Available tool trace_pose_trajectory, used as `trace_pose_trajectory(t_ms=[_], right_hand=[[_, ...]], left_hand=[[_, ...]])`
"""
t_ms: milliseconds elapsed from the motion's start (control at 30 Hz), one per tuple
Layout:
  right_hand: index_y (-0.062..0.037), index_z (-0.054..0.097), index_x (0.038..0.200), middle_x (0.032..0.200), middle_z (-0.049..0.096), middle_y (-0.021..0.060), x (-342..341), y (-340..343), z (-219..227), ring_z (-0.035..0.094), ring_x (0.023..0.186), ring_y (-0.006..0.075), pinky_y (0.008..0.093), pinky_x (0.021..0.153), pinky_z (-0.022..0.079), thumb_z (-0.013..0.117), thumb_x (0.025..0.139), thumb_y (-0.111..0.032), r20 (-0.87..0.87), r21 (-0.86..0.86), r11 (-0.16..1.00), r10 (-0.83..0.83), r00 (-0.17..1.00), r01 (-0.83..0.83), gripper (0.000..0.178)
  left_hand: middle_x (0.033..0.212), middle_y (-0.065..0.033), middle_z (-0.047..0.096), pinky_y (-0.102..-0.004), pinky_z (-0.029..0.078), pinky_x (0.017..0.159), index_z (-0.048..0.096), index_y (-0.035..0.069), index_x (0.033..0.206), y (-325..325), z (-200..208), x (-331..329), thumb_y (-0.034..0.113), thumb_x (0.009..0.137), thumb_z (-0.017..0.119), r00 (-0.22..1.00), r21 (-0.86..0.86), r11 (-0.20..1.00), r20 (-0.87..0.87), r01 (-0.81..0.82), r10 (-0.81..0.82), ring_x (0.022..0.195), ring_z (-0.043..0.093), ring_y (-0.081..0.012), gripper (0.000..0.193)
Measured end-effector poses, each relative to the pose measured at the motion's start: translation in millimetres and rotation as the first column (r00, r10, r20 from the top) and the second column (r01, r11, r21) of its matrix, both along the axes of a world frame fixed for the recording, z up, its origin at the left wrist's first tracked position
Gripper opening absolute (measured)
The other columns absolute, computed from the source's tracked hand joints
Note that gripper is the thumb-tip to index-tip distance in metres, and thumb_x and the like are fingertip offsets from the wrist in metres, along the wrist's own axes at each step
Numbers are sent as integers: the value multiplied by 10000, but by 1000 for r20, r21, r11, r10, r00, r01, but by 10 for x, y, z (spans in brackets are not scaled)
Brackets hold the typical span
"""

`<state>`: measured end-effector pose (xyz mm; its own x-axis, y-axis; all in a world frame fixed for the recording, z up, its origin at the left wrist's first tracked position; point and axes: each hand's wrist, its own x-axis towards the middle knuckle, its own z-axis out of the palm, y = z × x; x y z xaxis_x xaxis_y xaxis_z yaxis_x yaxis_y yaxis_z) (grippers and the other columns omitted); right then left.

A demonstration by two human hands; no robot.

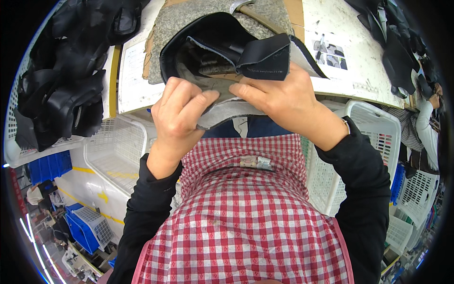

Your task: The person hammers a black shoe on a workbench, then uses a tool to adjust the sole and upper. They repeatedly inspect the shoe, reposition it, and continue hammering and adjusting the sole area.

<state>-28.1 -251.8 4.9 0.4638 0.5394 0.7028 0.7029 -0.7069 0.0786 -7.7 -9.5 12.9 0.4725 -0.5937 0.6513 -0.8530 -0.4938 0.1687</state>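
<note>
A stitched black leather piece (210, 29) is folded into an open loop, its pale grey backing turned up toward me. The near edge of that backing is gripped by my left hand (177, 109), thumb and fingers closed on it. My right hand (288, 97) pinches the same piece a little to the right, its thumb pointing toward the left thumb. A stiff black flap stands up over the right fingers and hides part of them. Behind the piece lies a grey stone slab (201, 12), with a hammer (257, 18) resting on it.
Heaps of black leather pieces lie at the left (66, 71) and far right (399, 57). A printed sheet with photos (329, 53) is on the white table (364, 71). White plastic baskets (116, 146) stand below the table on both sides. Another person's arm (424, 128) shows at right.
</note>
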Motion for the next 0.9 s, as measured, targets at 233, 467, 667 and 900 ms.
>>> trace_pose_trajectory(t_ms=[233,467,667,900], right_hand=[[-166,742,884,866,738,-49,-41,25,-40,698,845,149,289,745,551,753,717,-190,-2,93,995,23,1000,-23,169],[-169,697,823,791,690,-71,-41,127,-38,690,819,140,291,769,552,732,720,-214,-18,92,995,32,999,-30,117],[-161,722,840,782,698,-57,-140,137,-50,694,859,142,294,818,544,731,723,-199,-112,69,996,55,992,-48,124],[-134,773,924,830,736,-28,-89,-70,-110,704,969,154,317,847,540,754,731,-186,-70,8,999,47,996,-46,201]], left_hand=[[744,-57,549,-329,409,575,721,27,849,8,-32,-8,42,504,841,996,-35,997,41,74,-73,718,546,-229,366],[729,-47,539,-332,441,535,704,56,844,-77,-74,-11,1,560,731,999,-43,999,38,15,-13,683,563,-235,291],[716,-33,546,-329,434,533,715,45,820,18,-97,-57,46,542,752,997,-34,997,26,71,-70,686,564,-223,280],[698,-22,565,-314,426,536,747,26,822,22,-109,-59,129,527,722,986,-28,990,100,137,-133,682,573,-204,313]])
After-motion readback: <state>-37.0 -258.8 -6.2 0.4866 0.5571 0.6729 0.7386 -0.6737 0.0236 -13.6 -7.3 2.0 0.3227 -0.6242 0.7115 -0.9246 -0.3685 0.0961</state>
